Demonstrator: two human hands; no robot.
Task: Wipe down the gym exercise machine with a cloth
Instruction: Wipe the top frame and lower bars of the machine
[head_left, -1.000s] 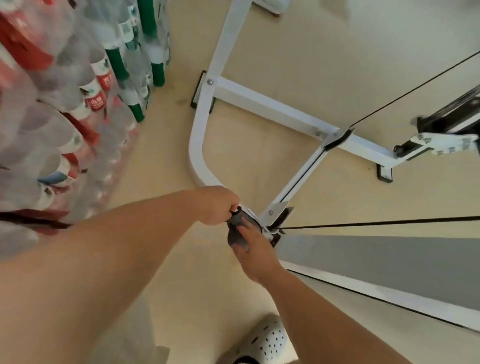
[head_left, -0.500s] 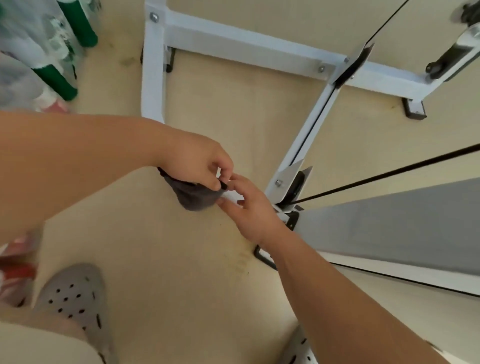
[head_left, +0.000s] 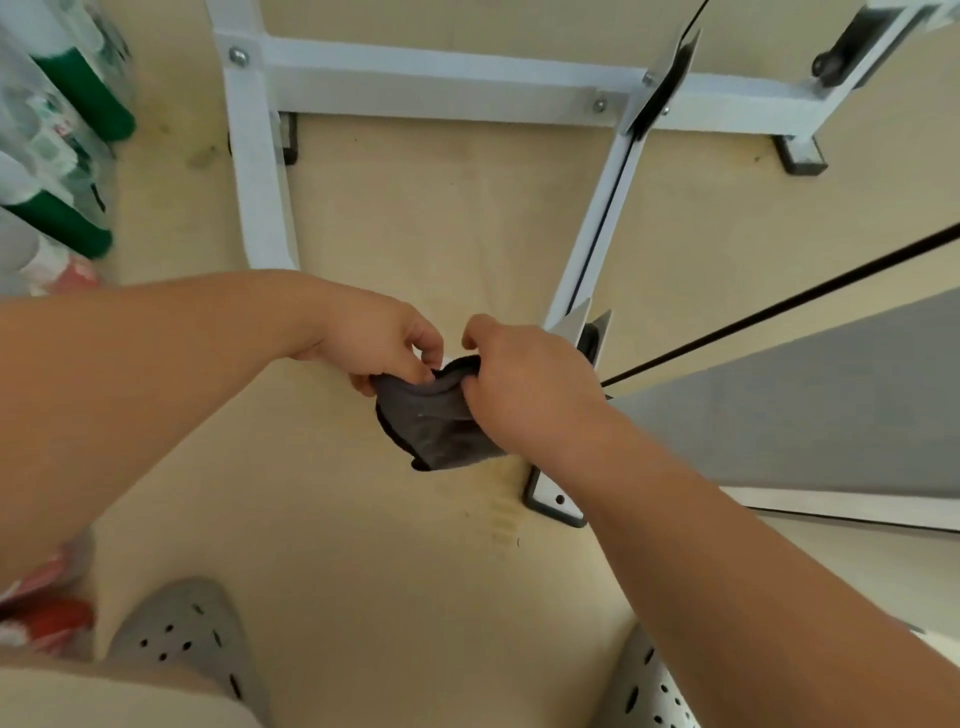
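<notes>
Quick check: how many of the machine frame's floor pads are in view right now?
3. The left pad sits under the left rail, the far-right pad below the crossbar, and the near pad beside the right forearm. Others may be hidden behind the arms.

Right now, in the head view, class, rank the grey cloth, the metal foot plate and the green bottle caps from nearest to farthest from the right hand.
1. Grey cloth: gripped by the right hand.
2. Metal foot plate: just below its wrist.
3. Green bottle caps: far left.
</notes>
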